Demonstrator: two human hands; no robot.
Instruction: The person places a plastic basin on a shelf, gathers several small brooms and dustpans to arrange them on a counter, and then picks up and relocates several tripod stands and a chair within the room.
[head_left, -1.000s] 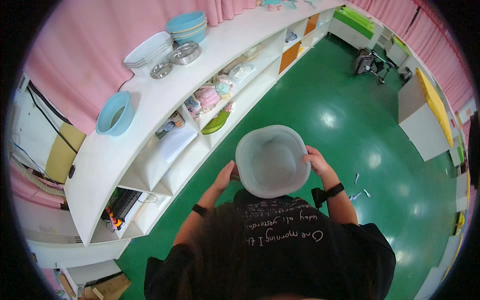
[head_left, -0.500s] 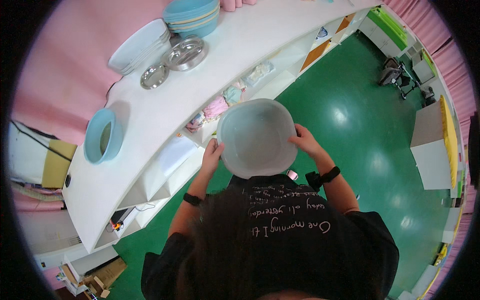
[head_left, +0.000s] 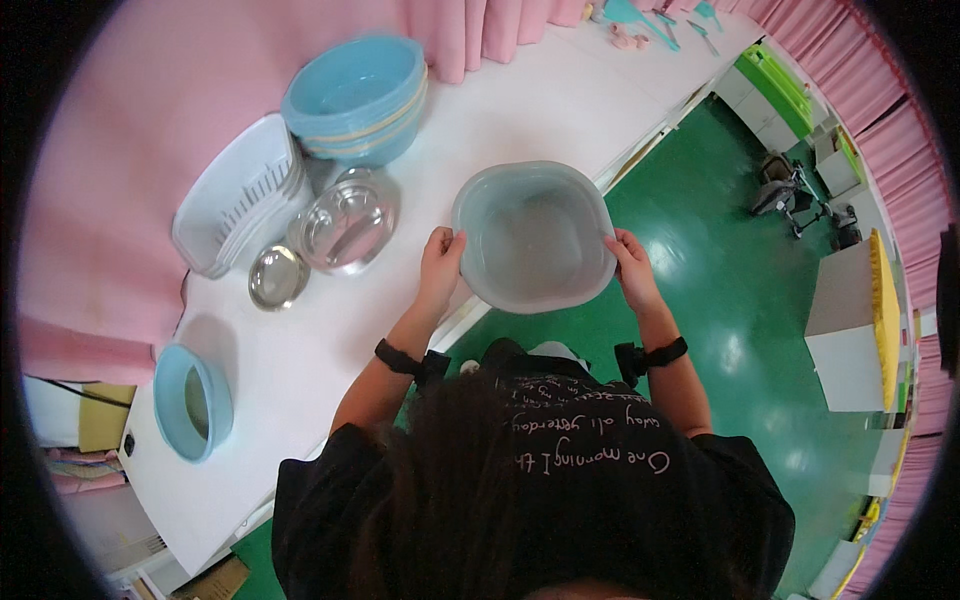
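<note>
A grey plastic basin (head_left: 535, 240) with rounded corners is held between my two hands, over the front edge of the white counter. My left hand (head_left: 441, 262) is closed on its left rim, thumb on top. On the opposite rim, my right hand (head_left: 632, 264) grips in the same way. No contents can be made out inside the basin. Left of it on the counter lie a divided steel tray (head_left: 350, 225) and a small round steel dish (head_left: 278, 278).
Stacked blue basins (head_left: 360, 100) and white slotted baskets (head_left: 235, 200) stand along the pink curtain. A blue tub (head_left: 190, 400) with something greenish inside sits at the counter's left end. Turquoise tools (head_left: 640, 20) lie at the far end. Green floor (head_left: 720, 330) stretches right.
Both hands have carried the basin up and forward, from in front of the shelves to over the counter's edge. My view has shifted, bringing the stacked basins and steel dishes nearer.
</note>
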